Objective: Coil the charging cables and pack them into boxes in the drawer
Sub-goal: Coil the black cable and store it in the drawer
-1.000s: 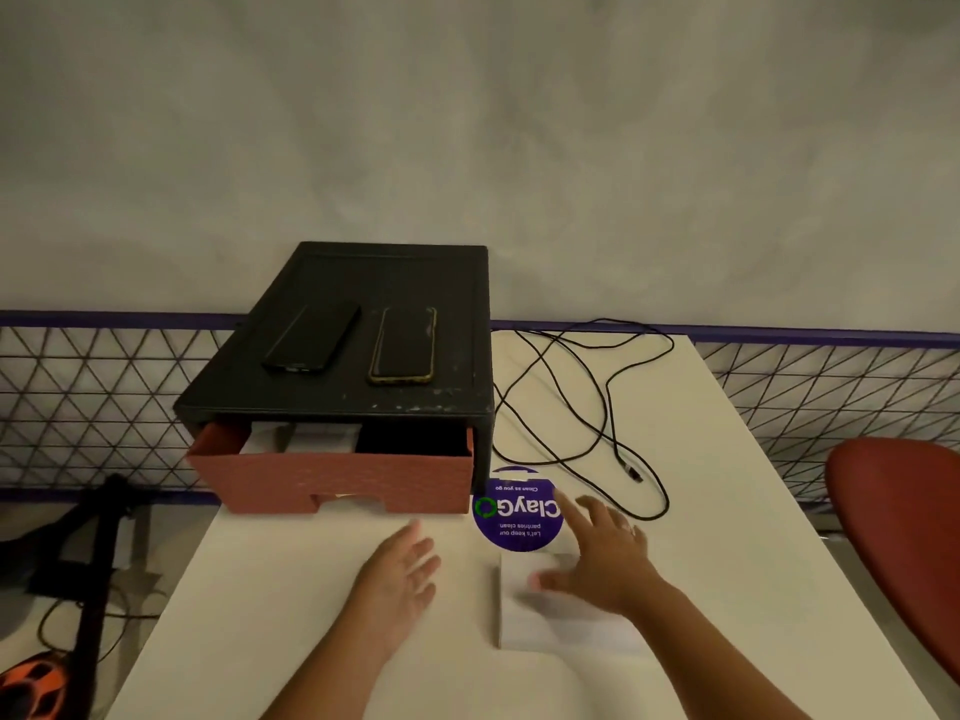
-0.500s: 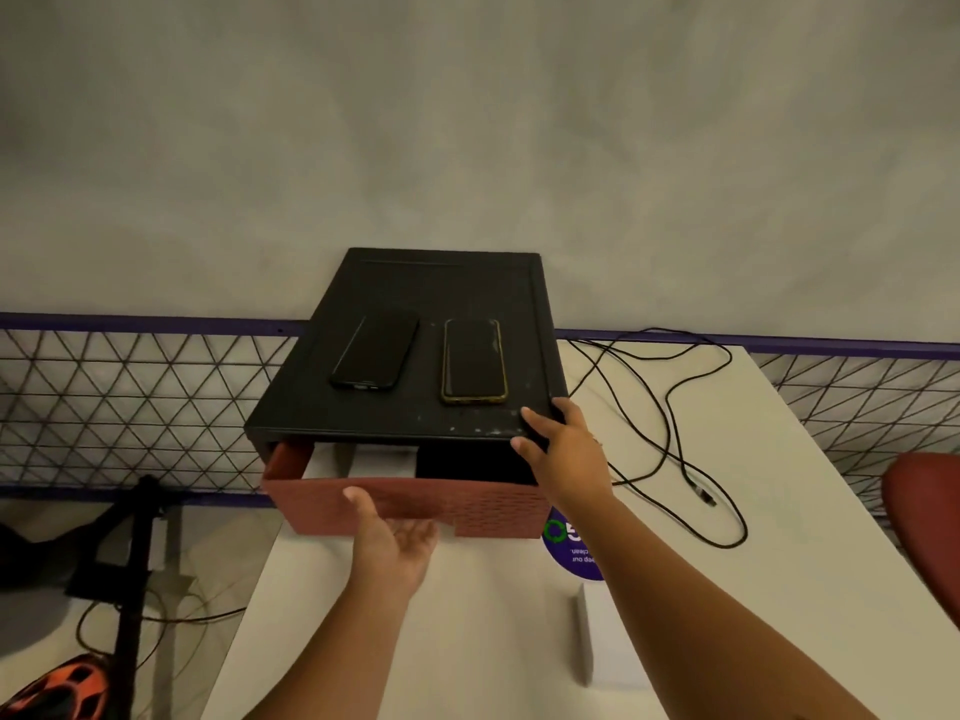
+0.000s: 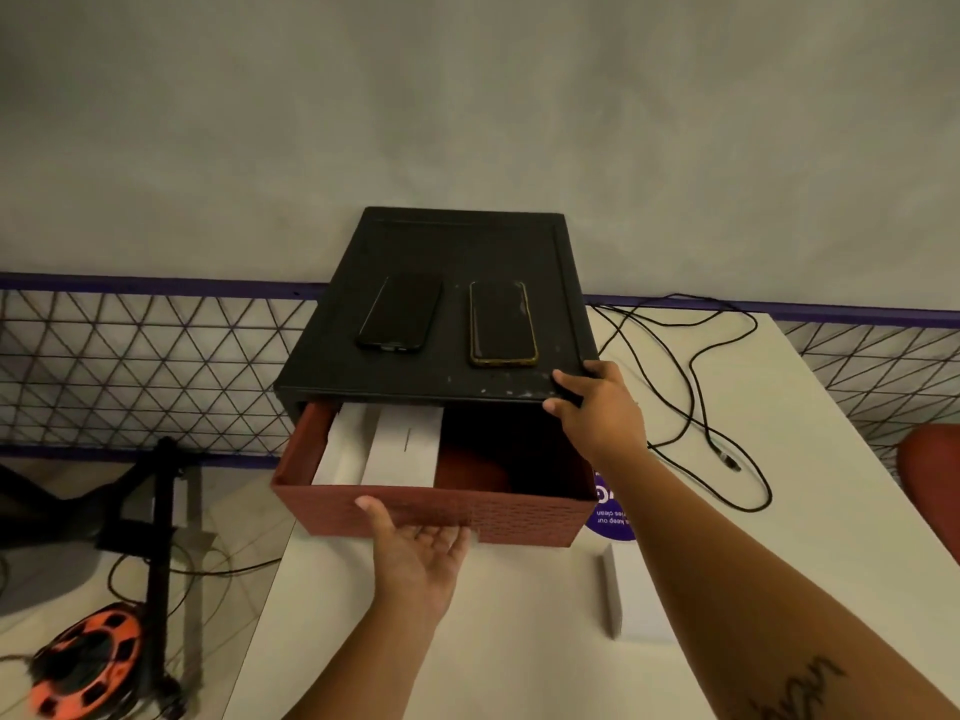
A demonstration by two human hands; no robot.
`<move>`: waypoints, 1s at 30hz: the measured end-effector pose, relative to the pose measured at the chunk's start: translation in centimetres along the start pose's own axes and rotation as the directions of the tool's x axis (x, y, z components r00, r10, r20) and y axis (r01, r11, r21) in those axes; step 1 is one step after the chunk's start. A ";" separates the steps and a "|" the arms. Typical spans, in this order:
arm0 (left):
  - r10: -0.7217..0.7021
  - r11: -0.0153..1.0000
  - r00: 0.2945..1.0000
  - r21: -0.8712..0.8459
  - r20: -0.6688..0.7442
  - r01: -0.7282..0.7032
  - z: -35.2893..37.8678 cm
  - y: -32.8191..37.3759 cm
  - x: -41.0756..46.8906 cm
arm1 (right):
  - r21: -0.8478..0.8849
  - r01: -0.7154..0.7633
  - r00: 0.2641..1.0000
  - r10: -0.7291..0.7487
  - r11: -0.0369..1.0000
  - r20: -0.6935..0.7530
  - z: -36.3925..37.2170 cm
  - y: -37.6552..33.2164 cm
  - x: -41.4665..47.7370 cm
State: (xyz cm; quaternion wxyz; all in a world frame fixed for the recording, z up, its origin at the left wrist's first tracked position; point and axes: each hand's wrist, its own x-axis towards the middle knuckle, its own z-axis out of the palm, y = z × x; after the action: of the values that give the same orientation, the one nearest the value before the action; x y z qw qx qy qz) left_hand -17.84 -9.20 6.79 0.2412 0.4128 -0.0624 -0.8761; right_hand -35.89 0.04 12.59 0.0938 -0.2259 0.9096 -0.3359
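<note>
Drawer [image 3: 519,511] now sits further out; your left hand [image 3: 415,558] hooks its front, your right hand [image 3: 597,413] grips the case [image 3: 457,252]. Overpulling could drop it.

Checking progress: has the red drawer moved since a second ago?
Yes. The red drawer has slid further out from the front of the black casing.

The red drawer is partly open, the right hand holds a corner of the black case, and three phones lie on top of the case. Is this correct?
Not quite. The head view shows two phones on the black case, not three. The rest holds: the red drawer is partly open and the right hand grips the case's corner.
</note>
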 end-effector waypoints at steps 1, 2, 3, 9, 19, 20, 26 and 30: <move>-0.002 1.000 1.000 0.003 0.001 0.002 -0.4 0.0 -0.5 | 0.001 0.003 1.000 -0.003 1.000 0.000 0.0 0.0 0.0; -0.001 1.000 1.000 0.004 0.004 0.001 -0.8 -0.1 -1.0 | 0.001 0.009 1.000 -0.009 1.000 -0.001 0.1 0.1 0.0; 0.001 1.000 1.000 0.006 0.007 -0.001 -1.2 -0.1 -1.4 | 0.003 0.013 1.000 -0.013 1.000 -0.004 0.1 0.1 0.0; -0.001 1.000 0.999 0.016 0.037 0.000 -3.7 -0.7 -3.9 | 0.003 0.019 1.000 -0.019 1.000 -0.015 0.3 0.2 0.0; 0.003 0.999 0.999 0.034 -0.037 -0.001 -9.5 -1.6 -8.3 | -0.032 0.012 1.000 -0.012 0.999 -0.006 0.0 -0.6 -0.7; 0.004 0.999 0.999 0.038 -0.040 -0.002 -10.0 -1.5 -8.7 | -0.031 0.014 1.000 -0.014 0.999 -0.011 0.0 -0.7 -0.7; 0.013 0.996 0.997 0.092 -0.073 -0.006 -12.7 -1.6 -10.5 | -0.005 0.010 1.000 -0.010 1.000 0.016 0.4 -0.3 -0.7; -0.022 0.954 0.993 0.294 -0.112 0.054 -13.4 -2.0 -10.6 | 0.092 0.044 0.997 -0.049 0.995 0.053 0.7 1.7 -2.2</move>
State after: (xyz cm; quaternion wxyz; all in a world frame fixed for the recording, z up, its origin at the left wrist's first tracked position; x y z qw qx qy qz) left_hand -2.71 -1.26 4.78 0.1628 0.4921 -0.1719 -0.8377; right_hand -34.31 1.80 10.97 0.1214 -0.2518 0.8849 -0.3726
